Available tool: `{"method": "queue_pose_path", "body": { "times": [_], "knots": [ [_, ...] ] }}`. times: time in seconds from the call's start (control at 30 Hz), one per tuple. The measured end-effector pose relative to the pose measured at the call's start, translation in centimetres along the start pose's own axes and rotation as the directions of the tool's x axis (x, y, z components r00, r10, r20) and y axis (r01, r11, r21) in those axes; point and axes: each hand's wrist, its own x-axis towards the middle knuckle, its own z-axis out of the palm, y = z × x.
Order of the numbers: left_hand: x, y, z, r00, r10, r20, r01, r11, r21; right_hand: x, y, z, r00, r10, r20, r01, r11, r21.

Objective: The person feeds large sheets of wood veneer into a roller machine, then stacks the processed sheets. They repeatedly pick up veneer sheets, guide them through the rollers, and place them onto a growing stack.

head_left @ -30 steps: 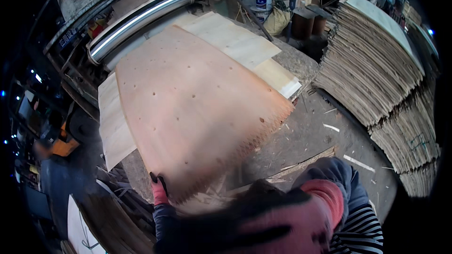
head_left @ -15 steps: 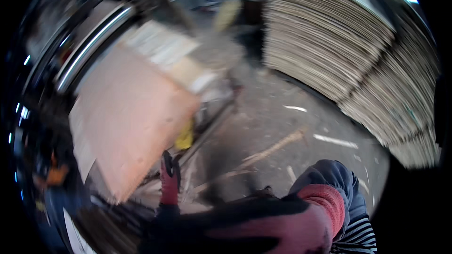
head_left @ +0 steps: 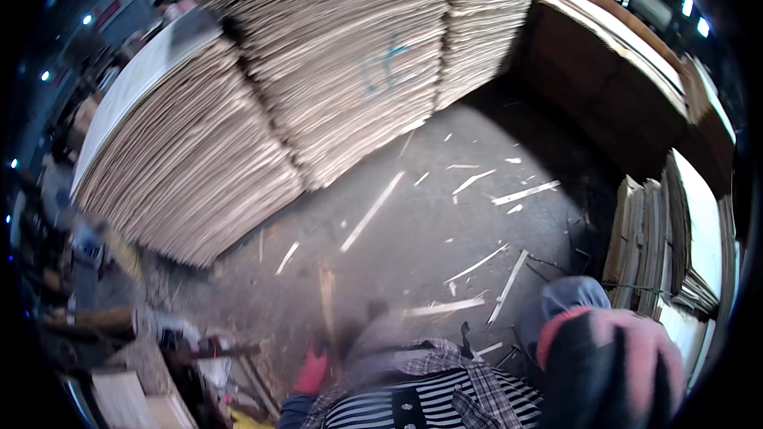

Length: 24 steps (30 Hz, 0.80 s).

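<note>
My right hand, in a pink and black work glove with a red cuff, is raised close at the lower right. Its fingers look spread, and I see nothing held in it. Low at the left of my body is my left hand in a reddish-pink glove, small and blurred. Whether its fingers are closed cannot be made out. Pale wood strips lie on the floor in front of me, apart from both hands.
A tall stack of thin wood sheets spans the far side. Bundled sheets stand at the right, beyond my right hand. A dark brown stack is at the far right. Boards and scraps crowd the lower left. Wood slivers litter the grey floor.
The view has swung right; the pinkish sheet at the left has left the picture. My right arm, earlier across my body, is now raised at the right.
</note>
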Motion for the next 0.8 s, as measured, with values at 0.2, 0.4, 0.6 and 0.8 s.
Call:
{"method": "queue_pose_path", "body": {
  "times": [0.2, 0.4, 0.6, 0.8],
  "knots": [
    [19.4, 14.6, 5.6, 0.939, 0.297, 0.174, -0.311, 0.949, 0.058, -6.9, 5.0, -7.7, 0.942, 0.324, -0.086, -0.332, 0.868, -0.368],
    [32.2, 34.4, 17.7, 0.615, 0.700, 0.363, -0.737, 0.674, -0.052, -13.6, 9.2, -14.4, 0.819, 0.538, -0.199, -0.554, 0.654, -0.515],
    [38.1, 52.5, 34.6, 0.370, 0.780, 0.504, -0.864, 0.488, -0.121, -22.2, 13.8, -22.2, 0.717, 0.656, -0.235, -0.622, 0.449, -0.641],
    [39.6, 63.6, 44.0, 0.275, 0.647, 0.711, -0.773, 0.589, -0.237, -28.5, 32.0, -36.9, 0.700, 0.479, -0.530, -0.714, 0.435, -0.549]
  ]
}}
